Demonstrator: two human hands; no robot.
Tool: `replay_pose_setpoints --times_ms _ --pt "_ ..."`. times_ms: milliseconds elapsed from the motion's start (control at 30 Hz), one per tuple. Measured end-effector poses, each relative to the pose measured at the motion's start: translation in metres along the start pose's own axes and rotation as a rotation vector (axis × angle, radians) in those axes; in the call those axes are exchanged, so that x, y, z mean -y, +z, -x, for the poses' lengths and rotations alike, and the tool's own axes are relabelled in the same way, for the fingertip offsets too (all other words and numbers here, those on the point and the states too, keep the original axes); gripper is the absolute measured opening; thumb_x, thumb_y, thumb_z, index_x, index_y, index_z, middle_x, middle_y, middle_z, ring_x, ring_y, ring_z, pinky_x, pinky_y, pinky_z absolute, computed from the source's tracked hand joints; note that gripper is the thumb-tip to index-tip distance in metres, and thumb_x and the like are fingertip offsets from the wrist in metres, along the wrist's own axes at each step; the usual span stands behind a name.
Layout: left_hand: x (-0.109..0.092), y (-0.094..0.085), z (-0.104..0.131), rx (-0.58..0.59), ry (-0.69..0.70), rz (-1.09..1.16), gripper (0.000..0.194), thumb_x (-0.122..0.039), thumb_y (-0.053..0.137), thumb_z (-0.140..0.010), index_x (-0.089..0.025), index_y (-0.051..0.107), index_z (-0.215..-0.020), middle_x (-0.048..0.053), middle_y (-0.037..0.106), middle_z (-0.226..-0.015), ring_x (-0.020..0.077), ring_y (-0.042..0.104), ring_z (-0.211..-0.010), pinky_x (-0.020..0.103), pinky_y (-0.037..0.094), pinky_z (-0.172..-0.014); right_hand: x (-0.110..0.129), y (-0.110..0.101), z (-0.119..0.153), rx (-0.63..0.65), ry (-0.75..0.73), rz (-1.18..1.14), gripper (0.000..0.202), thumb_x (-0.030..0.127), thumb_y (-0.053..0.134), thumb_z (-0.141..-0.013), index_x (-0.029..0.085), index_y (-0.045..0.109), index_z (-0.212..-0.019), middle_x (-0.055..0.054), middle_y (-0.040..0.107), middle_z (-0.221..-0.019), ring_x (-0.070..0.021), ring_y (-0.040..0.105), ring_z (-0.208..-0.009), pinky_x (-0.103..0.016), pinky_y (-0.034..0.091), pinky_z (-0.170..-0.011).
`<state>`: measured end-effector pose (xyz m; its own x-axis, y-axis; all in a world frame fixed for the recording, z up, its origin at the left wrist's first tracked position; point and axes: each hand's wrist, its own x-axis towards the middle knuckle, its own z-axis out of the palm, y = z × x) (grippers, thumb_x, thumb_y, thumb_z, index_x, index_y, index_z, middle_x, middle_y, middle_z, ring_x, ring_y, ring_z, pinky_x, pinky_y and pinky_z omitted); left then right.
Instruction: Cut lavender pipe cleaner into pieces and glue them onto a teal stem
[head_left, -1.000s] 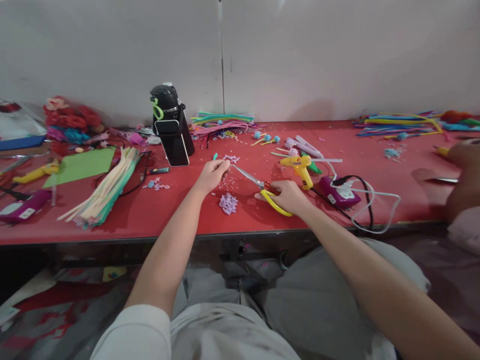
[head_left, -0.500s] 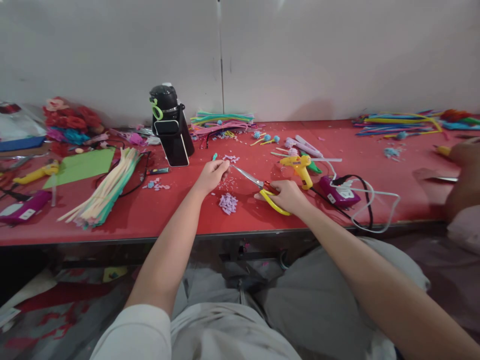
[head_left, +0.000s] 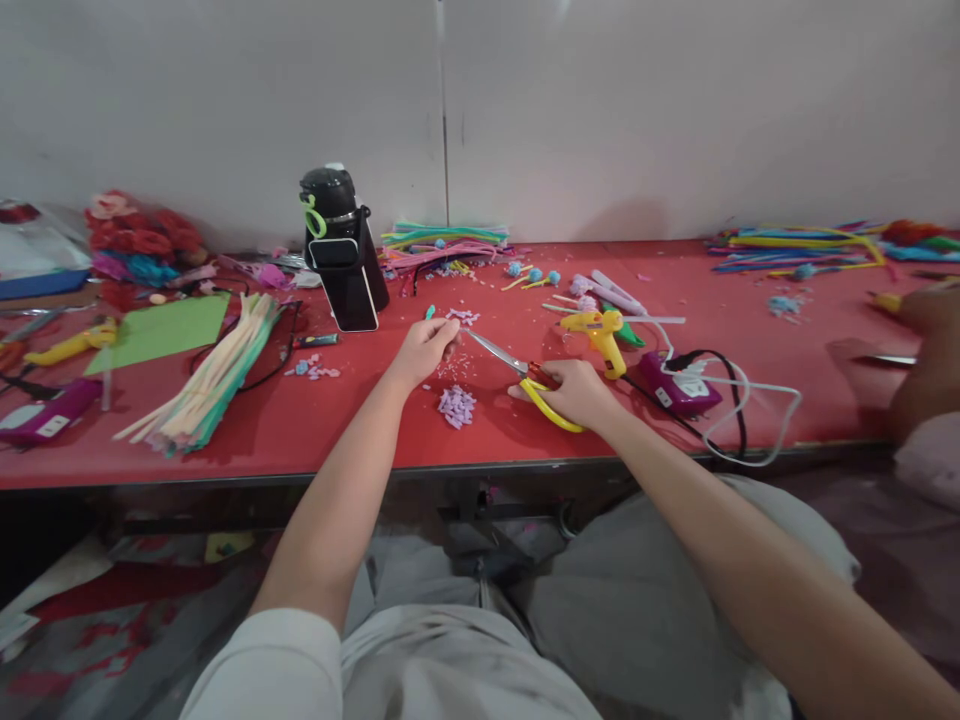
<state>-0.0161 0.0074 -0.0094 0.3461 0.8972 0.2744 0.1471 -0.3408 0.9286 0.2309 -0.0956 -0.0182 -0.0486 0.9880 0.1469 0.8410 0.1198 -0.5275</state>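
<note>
Lilac snippets [head_left: 457, 408] lie piled; what remains is unclear. Your right hand [head_left: 586, 394] grips scissors [head_left: 552, 408]; your left hand [head_left: 422, 353] pinches narrowly, contents indistinct.

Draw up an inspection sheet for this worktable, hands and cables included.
Surface: red tabletop, tiny lilac scraps scattered between the hands.
Job's things: scissors, tips beside the left fingertips; pile of lilac pieces nearer the body.
Clutter: yellow glue gun, black bottle, green sheet, pipe-cleaner bundle.
Left hand: fingertips together; contents too small to tell.
Right hand: gripping the scissors' handles.
Cables: white cable looped beside the purple power strip; black cable crosses there.
Surroundings: pale wall behind; another person's hand far right.
</note>
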Motion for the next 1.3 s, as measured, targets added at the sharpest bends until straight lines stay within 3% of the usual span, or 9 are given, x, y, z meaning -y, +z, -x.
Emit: replay_pose_setpoints --times_ms 200,667,833,967,1133,1200,1300 --pt "0.002 0.000 -0.001 0.005 -0.006 -0.018 0.043 -0.051 0.058 -0.093 -0.017 0.058 -0.066 -0.001 0.053 -0.055 0.0101 0.049 -0.051 0.028 0.039 -0.053 -0.001 0.000 0.000 -0.011 -0.013 -0.001 0.073 0.091 0.056 -0.067 0.023 0.034 -0.056 0.003 0.036 -0.053 -0.0106 0.029 -0.054 -0.029 0.022 -0.051" --pt "0.002 -0.002 0.000 0.010 0.005 -0.006 0.039 -0.046 0.057 -0.093 -0.018 0.058 -0.066 -0.001 0.053 -0.056 0.0110 0.049 -0.052 0.028 0.039 -0.054 0.004 -0.001 0.001 -0.060 0.012 -0.030 0.070 0.088 0.056 -0.070 0.024 0.031 -0.059 0.003 0.038 -0.054 -0.0115 0.032 -0.054 -0.030 0.024 -0.053" --pt "-0.004 -0.008 0.005 0.030 0.063 -0.096 0.038 -0.043 0.059 -0.089 -0.018 0.057 -0.061 -0.002 0.050 -0.055 0.0116 0.045 -0.054 0.029 0.037 -0.055 0.003 -0.001 0.001 -0.047 0.020 -0.038 0.069 0.086 0.059 -0.070 0.024 0.032 -0.059 0.002 0.041 -0.054 -0.0118 0.035 -0.054 -0.029 0.025 -0.052" --pt "-0.012 -0.017 0.023 0.106 0.073 -0.177 0.039 -0.040 0.062 -0.087 -0.018 0.055 -0.056 -0.003 0.045 -0.052 0.0104 0.041 -0.052 0.028 0.033 -0.055 0.002 -0.002 0.000 -0.028 0.012 -0.052 0.066 0.084 0.059 -0.072 0.024 0.035 -0.059 0.002 0.043 -0.054 -0.0122 0.037 -0.054 -0.029 0.026 -0.053" --pt "-0.019 -0.024 0.047 0.370 -0.035 -0.229 0.038 -0.045 0.067 -0.086 -0.017 0.066 -0.060 0.002 0.062 -0.057 0.0129 0.055 -0.057 0.027 0.041 -0.059 0.003 -0.002 -0.001 -0.006 -0.005 -0.024 0.063 0.082 0.057 -0.074 0.024 0.038 -0.059 0.001 0.045 -0.053 -0.0127 0.038 -0.052 -0.029 0.025 -0.053" --pt "-0.019 -0.026 0.048 0.294 -0.024 -0.269 0.043 -0.049 0.067 -0.086 -0.017 0.064 -0.057 0.001 0.061 -0.055 0.0128 0.055 -0.056 0.026 0.041 -0.059 0.004 -0.001 -0.001 -0.008 -0.008 -0.007 0.062 0.080 0.058 -0.074 0.024 0.039 -0.059 0.000 0.047 -0.054 -0.0132 0.040 -0.053 -0.029 0.025 -0.053" --pt "-0.014 -0.030 0.038 0.030 0.065 -0.323 0.044 -0.050 0.062 -0.089 -0.017 0.058 -0.059 -0.002 0.054 -0.056 0.0111 0.048 -0.056 0.025 0.037 -0.058 0.005 -0.001 -0.002 -0.015 0.018 0.005 0.059 0.078 0.059 -0.075 0.024 0.040 -0.060 -0.001 0.051 -0.057 -0.0141 0.043 -0.054 -0.029 0.027 -0.054"
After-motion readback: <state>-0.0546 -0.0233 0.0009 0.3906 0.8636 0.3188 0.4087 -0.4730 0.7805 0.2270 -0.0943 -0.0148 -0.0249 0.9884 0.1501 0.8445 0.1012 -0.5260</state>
